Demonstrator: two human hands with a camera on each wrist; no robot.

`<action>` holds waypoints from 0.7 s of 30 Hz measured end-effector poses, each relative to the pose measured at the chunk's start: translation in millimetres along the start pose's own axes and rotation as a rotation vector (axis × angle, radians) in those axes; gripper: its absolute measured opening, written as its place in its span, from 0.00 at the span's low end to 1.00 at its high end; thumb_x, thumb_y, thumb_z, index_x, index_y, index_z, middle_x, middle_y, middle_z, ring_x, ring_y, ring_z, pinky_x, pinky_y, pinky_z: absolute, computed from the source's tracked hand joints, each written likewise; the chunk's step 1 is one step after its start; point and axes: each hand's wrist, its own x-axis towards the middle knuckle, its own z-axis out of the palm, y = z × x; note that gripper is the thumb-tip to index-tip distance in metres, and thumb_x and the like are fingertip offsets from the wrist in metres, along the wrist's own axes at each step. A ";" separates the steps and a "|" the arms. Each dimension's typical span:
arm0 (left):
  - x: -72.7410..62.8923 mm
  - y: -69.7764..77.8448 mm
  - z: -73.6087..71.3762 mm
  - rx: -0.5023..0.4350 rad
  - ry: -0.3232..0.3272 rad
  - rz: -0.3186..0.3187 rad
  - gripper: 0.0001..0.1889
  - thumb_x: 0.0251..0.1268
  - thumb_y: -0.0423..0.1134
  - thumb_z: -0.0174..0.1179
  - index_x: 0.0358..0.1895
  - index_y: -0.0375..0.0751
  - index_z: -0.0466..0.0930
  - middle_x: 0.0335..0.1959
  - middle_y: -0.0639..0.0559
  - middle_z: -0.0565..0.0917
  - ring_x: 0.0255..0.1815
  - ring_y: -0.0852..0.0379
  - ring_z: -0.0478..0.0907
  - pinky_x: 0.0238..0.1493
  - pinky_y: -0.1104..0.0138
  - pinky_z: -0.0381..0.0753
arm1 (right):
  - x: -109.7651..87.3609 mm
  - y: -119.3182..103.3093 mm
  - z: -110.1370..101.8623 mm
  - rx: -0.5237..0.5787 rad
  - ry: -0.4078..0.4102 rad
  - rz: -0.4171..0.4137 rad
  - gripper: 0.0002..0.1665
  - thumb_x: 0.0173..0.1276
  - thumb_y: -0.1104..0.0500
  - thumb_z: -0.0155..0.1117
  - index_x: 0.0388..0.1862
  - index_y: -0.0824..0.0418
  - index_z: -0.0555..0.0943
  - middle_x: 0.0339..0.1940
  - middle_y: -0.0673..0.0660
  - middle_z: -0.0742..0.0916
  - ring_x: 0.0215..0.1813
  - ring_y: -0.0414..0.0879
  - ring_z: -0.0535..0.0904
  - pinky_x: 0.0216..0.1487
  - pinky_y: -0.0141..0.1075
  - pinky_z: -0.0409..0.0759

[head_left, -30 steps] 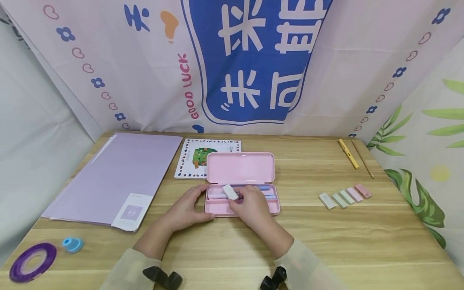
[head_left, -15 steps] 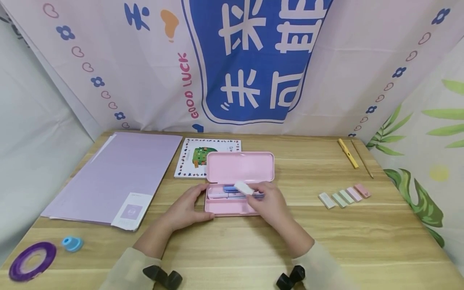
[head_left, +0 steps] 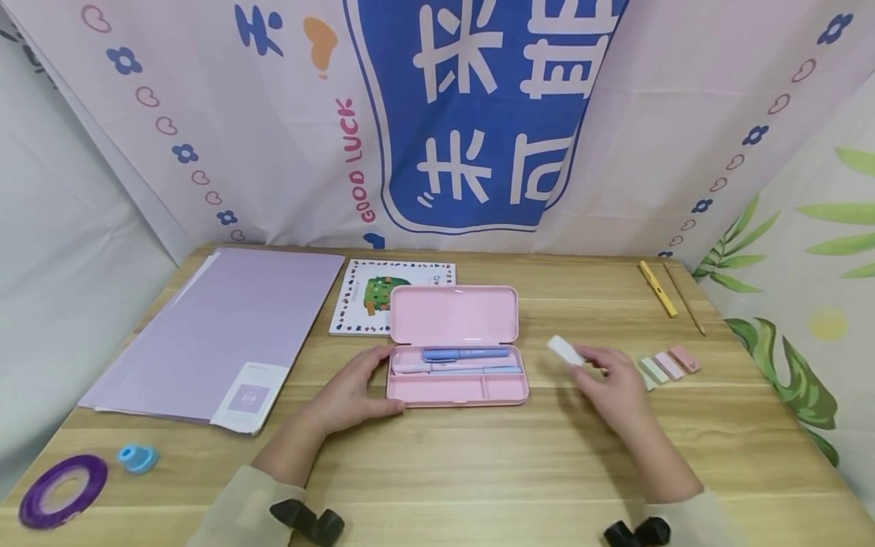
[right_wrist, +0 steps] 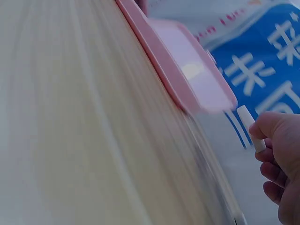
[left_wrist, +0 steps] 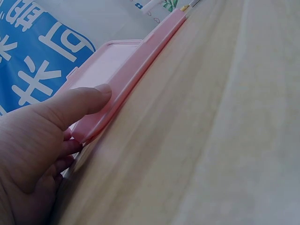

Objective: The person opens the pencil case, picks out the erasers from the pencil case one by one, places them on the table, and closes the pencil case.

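A pink pencil case (head_left: 454,316) lies with its lid raised at the middle of the table. My left hand (head_left: 347,396) holds its left end; in the left wrist view the thumb (left_wrist: 89,104) presses the front wall and the other fingers are round the end. Inside, a blue pen (head_left: 472,354) and other slim pens fill the rear compartment, while the two front compartments hold nothing. Right of the case, my right hand (head_left: 618,389) pinches a white eraser (head_left: 564,351) between thumb and fingers, raised off the table. The right wrist view shows this eraser (right_wrist: 250,125) edge-on.
Beyond the right hand sit several coloured erasers (head_left: 668,366), partly covered by it. A yellow pen (head_left: 658,289) and a thin pencil (head_left: 684,299) lie at the back right. Leftward are a picture book (head_left: 362,300), purple folder (head_left: 219,334), blue cap-like piece (head_left: 138,459) and purple tape roll (head_left: 33,507).
My right hand has lifted the white eraser from over the pencil case and carried it right, toward the other erasers. The left hand has stayed on the case.
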 end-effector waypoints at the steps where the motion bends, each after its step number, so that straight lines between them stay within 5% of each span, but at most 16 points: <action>1: 0.1 0.1 0.1 0.002 -0.003 -0.003 0.51 0.48 0.56 0.74 0.75 0.40 0.59 0.76 0.36 0.60 0.78 0.37 0.54 0.76 0.43 0.57 | -1.9 8.4 -7.8 -0.020 0.013 0.017 0.19 0.62 0.59 0.69 0.52 0.64 0.84 0.46 0.63 0.87 0.46 0.49 0.78 0.44 0.27 0.74; 4: 0.2 0.4 0.4 0.001 -0.007 -0.012 0.51 0.49 0.56 0.74 0.75 0.41 0.59 0.76 0.36 0.59 0.78 0.36 0.54 0.76 0.43 0.57 | -7.1 32.6 -30.2 -0.070 0.041 0.080 0.20 0.64 0.57 0.68 0.53 0.64 0.84 0.46 0.64 0.87 0.44 0.47 0.77 0.38 0.20 0.70; 9: -0.1 -0.1 0.5 0.002 -0.008 -0.015 0.51 0.49 0.56 0.74 0.75 0.43 0.59 0.77 0.36 0.58 0.78 0.36 0.54 0.76 0.42 0.56 | -15.0 69.1 -62.5 -0.135 0.021 0.188 0.24 0.67 0.54 0.65 0.57 0.67 0.81 0.47 0.70 0.84 0.45 0.50 0.76 0.35 0.29 0.69; 11: -0.2 -0.3 0.5 0.001 -0.007 -0.012 0.51 0.48 0.56 0.74 0.75 0.43 0.59 0.77 0.36 0.58 0.78 0.36 0.54 0.76 0.42 0.56 | -18.0 83.8 -73.0 -0.135 0.019 0.225 0.25 0.67 0.54 0.64 0.58 0.69 0.80 0.47 0.71 0.84 0.42 0.41 0.75 0.34 0.29 0.69; 17: -0.1 -0.8 0.5 -0.003 -0.007 -0.008 0.51 0.49 0.56 0.74 0.75 0.43 0.59 0.77 0.36 0.58 0.78 0.36 0.54 0.76 0.42 0.56 | -26.7 120.8 -98.7 -0.106 0.016 0.334 0.28 0.69 0.54 0.61 0.60 0.73 0.76 0.29 0.36 0.79 0.30 0.17 0.66 0.27 0.20 0.71; 21: -0.4 -1.0 0.6 -0.001 -0.006 -0.008 0.51 0.49 0.56 0.74 0.75 0.43 0.59 0.77 0.36 0.58 0.78 0.36 0.54 0.76 0.42 0.56 | -29.6 134.7 -108.9 -0.170 -0.020 0.374 0.29 0.71 0.50 0.59 0.60 0.72 0.76 0.31 0.44 0.84 0.29 0.16 0.63 0.28 0.24 0.69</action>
